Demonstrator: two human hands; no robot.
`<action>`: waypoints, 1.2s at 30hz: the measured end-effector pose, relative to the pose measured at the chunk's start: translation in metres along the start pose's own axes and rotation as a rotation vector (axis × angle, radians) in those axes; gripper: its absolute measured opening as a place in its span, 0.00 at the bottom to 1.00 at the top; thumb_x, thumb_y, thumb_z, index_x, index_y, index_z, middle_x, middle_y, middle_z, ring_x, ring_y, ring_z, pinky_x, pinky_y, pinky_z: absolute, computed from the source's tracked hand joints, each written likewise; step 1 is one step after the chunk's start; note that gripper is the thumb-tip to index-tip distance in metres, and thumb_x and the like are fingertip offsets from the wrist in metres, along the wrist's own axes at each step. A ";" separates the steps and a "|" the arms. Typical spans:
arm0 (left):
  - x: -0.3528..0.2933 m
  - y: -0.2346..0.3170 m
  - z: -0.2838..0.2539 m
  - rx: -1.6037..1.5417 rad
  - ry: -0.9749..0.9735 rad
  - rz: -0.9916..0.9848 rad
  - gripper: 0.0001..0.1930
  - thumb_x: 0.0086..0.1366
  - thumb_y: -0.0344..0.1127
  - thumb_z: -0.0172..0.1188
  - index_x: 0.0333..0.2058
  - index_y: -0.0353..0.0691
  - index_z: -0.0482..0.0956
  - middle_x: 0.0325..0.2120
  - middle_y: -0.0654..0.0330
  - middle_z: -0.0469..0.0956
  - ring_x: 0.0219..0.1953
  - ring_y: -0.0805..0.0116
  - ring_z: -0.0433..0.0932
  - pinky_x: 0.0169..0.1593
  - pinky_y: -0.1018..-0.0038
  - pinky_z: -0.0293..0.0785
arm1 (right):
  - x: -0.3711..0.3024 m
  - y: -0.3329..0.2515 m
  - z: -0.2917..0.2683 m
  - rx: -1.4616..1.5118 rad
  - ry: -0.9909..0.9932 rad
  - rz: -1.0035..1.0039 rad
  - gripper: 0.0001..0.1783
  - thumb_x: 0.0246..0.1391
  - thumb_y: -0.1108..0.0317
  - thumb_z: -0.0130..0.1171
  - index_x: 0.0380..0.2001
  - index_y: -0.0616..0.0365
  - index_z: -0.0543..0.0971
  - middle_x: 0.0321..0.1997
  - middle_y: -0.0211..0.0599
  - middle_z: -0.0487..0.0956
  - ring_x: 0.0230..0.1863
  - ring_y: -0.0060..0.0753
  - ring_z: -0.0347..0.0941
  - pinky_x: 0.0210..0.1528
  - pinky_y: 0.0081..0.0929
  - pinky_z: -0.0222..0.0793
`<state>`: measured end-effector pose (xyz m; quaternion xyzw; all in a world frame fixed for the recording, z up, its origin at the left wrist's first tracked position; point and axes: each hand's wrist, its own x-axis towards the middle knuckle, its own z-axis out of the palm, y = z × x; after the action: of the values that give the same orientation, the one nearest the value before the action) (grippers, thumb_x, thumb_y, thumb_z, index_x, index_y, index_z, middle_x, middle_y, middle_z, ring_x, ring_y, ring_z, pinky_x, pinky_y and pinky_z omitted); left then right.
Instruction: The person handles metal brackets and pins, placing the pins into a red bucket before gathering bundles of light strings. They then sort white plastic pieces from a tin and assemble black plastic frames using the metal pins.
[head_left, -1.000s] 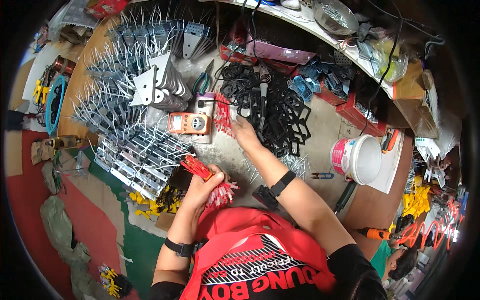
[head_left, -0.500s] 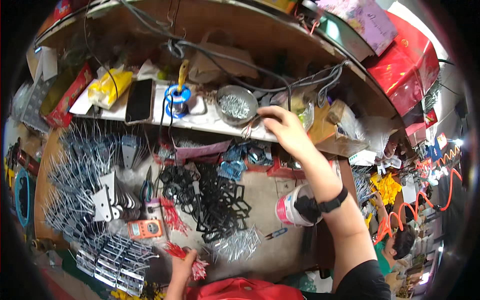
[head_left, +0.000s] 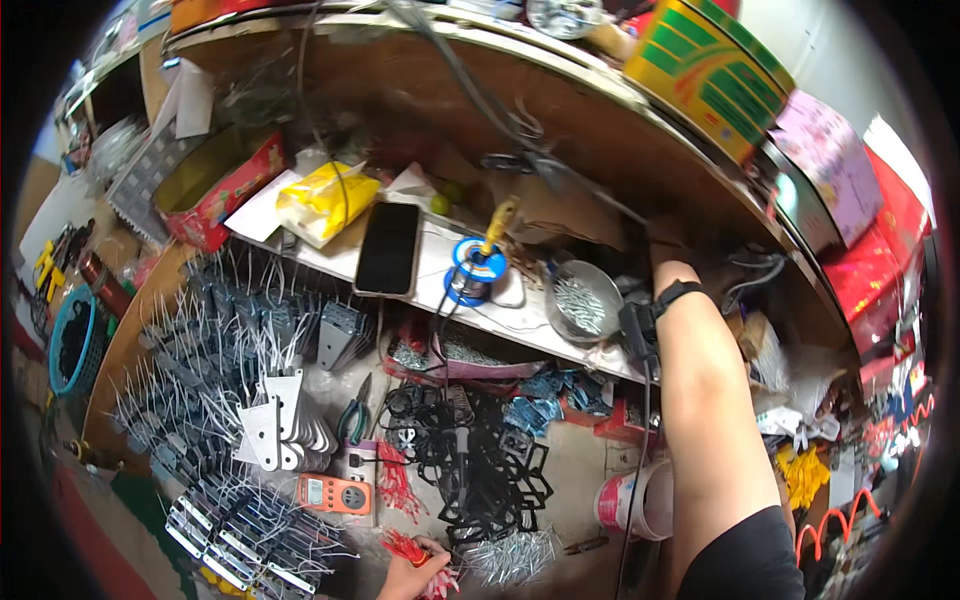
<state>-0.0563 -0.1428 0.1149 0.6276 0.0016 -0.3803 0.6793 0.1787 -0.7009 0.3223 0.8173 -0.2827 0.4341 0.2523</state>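
My left hand, at the lower edge, is closed around a bundle of red wires; their paler ends stick out below it. My right arm stretches across the bench to the back of the shelf, a black band on its wrist. Of my right hand only the back shows, blurred; its fingers are hidden. A black block-like piece with a cable hanging down is beside that wrist. Left of it stands a round metal bowl of small metal fasteners. More red wires lie near an orange meter.
The shelf also bears a phone, a blue wire spool and a yellow packet. Below are wired metal parts, pliers, black frames, silvery pins and a white-pink bucket. Cables cross the back.
The view has shifted, so the bench appears farther right and lower. My right hand has moved from beside the bowl deeper toward the shelf's back. My left hand still holds the red wires.
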 end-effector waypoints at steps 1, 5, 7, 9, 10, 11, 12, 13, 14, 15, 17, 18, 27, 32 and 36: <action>0.001 0.000 -0.001 -0.036 0.002 -0.024 0.08 0.53 0.27 0.63 0.29 0.35 0.72 0.27 0.63 0.74 0.31 0.76 0.71 0.39 0.77 0.68 | -0.001 0.004 -0.003 0.023 0.039 -0.009 0.18 0.50 0.57 0.50 0.40 0.57 0.75 0.43 0.47 0.76 0.45 0.43 0.73 0.46 0.44 0.67; 0.015 -0.002 -0.004 -0.011 0.017 0.006 0.08 0.53 0.27 0.62 0.29 0.35 0.72 0.27 0.63 0.74 0.31 0.76 0.71 0.38 0.77 0.68 | 0.003 0.015 -0.009 0.062 0.176 -0.008 0.21 0.50 0.55 0.51 0.42 0.58 0.74 0.43 0.47 0.76 0.45 0.45 0.72 0.47 0.44 0.66; 0.015 -0.003 -0.002 -0.148 0.031 -0.024 0.07 0.53 0.27 0.62 0.28 0.35 0.72 0.26 0.63 0.74 0.31 0.76 0.71 0.38 0.78 0.68 | 0.007 0.002 -0.009 0.078 0.213 0.008 0.22 0.50 0.54 0.52 0.43 0.58 0.74 0.43 0.48 0.76 0.45 0.45 0.72 0.47 0.44 0.66; 0.018 0.000 0.002 -0.067 0.032 0.028 0.07 0.53 0.26 0.62 0.29 0.36 0.72 0.25 0.63 0.72 0.28 0.77 0.71 0.34 0.79 0.68 | 0.014 0.000 -0.014 0.081 0.258 0.028 0.23 0.50 0.53 0.52 0.44 0.58 0.73 0.43 0.48 0.76 0.45 0.46 0.72 0.47 0.45 0.65; 0.017 0.006 0.007 -0.049 0.019 0.018 0.06 0.54 0.26 0.62 0.28 0.36 0.73 0.24 0.64 0.73 0.28 0.78 0.71 0.33 0.79 0.68 | 0.017 0.001 -0.017 0.082 0.283 0.042 0.24 0.50 0.52 0.52 0.44 0.59 0.73 0.43 0.48 0.75 0.45 0.46 0.71 0.47 0.45 0.65; 0.018 0.006 0.010 -0.037 0.010 0.006 0.06 0.54 0.26 0.62 0.28 0.36 0.73 0.24 0.64 0.73 0.28 0.78 0.71 0.33 0.79 0.68 | 0.020 0.002 -0.022 0.086 0.311 0.054 0.25 0.50 0.52 0.53 0.45 0.59 0.72 0.43 0.48 0.75 0.45 0.47 0.71 0.48 0.45 0.65; 0.020 0.001 0.012 0.016 -0.012 0.015 0.06 0.54 0.26 0.62 0.28 0.35 0.73 0.23 0.64 0.73 0.27 0.78 0.72 0.32 0.79 0.68 | 0.024 0.006 -0.038 0.074 0.301 0.061 0.25 0.50 0.52 0.53 0.45 0.59 0.72 0.43 0.48 0.75 0.45 0.47 0.71 0.48 0.45 0.65; 0.021 0.000 0.016 0.067 -0.041 0.027 0.05 0.54 0.26 0.61 0.28 0.35 0.73 0.22 0.64 0.74 0.26 0.78 0.72 0.32 0.79 0.69 | 0.031 0.007 -0.062 0.059 0.365 -0.079 0.28 0.49 0.49 0.54 0.46 0.61 0.71 0.44 0.51 0.74 0.46 0.50 0.70 0.48 0.45 0.64; 0.019 0.004 0.018 0.023 -0.063 -0.040 0.05 0.55 0.27 0.61 0.28 0.35 0.74 0.21 0.64 0.74 0.24 0.79 0.72 0.30 0.80 0.68 | 0.034 0.000 -0.078 0.061 0.426 -0.215 0.31 0.49 0.46 0.55 0.47 0.63 0.70 0.44 0.54 0.73 0.46 0.54 0.69 0.49 0.45 0.63; 0.018 0.006 0.021 0.032 -0.064 -0.044 0.05 0.55 0.27 0.61 0.28 0.35 0.74 0.21 0.64 0.74 0.24 0.79 0.72 0.30 0.80 0.68 | 0.032 -0.005 -0.092 0.059 0.420 -0.207 0.31 0.49 0.46 0.55 0.47 0.63 0.70 0.44 0.54 0.73 0.46 0.54 0.69 0.49 0.45 0.63; 0.013 0.009 0.025 0.080 -0.098 0.001 0.05 0.56 0.29 0.61 0.28 0.35 0.74 0.21 0.64 0.74 0.23 0.79 0.72 0.28 0.80 0.68 | 0.021 -0.014 -0.127 0.283 0.241 -0.089 0.31 0.50 0.47 0.54 0.46 0.65 0.70 0.43 0.59 0.72 0.45 0.59 0.68 0.48 0.44 0.64; 0.009 0.012 0.028 0.139 -0.108 0.082 0.05 0.56 0.29 0.60 0.28 0.35 0.74 0.21 0.64 0.74 0.22 0.79 0.71 0.28 0.80 0.68 | 0.008 -0.017 -0.144 0.280 0.235 -0.098 0.30 0.52 0.48 0.53 0.45 0.66 0.70 0.38 0.58 0.74 0.40 0.59 0.70 0.43 0.44 0.66; -0.041 0.020 0.031 -0.025 -0.184 0.092 0.03 0.58 0.25 0.56 0.31 0.33 0.73 0.23 0.62 0.74 0.23 0.75 0.74 0.27 0.77 0.72 | -0.123 -0.011 -0.301 1.278 -1.063 -0.021 0.26 0.54 0.53 0.55 0.51 0.58 0.68 0.31 0.39 0.77 0.34 0.25 0.71 0.41 0.27 0.66; -0.065 0.062 0.035 0.050 -0.306 0.042 0.13 0.58 0.28 0.58 0.41 0.30 0.73 0.28 0.59 0.75 0.28 0.73 0.76 0.32 0.76 0.76 | -0.275 -0.020 -0.383 1.012 -1.401 -0.169 0.28 0.50 0.49 0.58 0.48 0.57 0.69 0.30 0.44 0.77 0.31 0.43 0.75 0.34 0.33 0.69; -0.073 0.047 0.049 0.514 -0.469 -0.238 0.18 0.50 0.28 0.66 0.42 0.33 0.75 0.32 0.64 0.76 0.36 0.77 0.72 0.41 0.77 0.70 | -0.394 -0.036 -0.411 1.362 -1.376 0.390 0.26 0.46 0.52 0.62 0.40 0.61 0.70 0.25 0.51 0.76 0.30 0.51 0.76 0.30 0.40 0.68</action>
<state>-0.1071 -0.1510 0.1997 0.6688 -0.1767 -0.5784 0.4324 -0.2124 -0.3093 0.1837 0.8012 -0.1874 -0.0318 -0.5674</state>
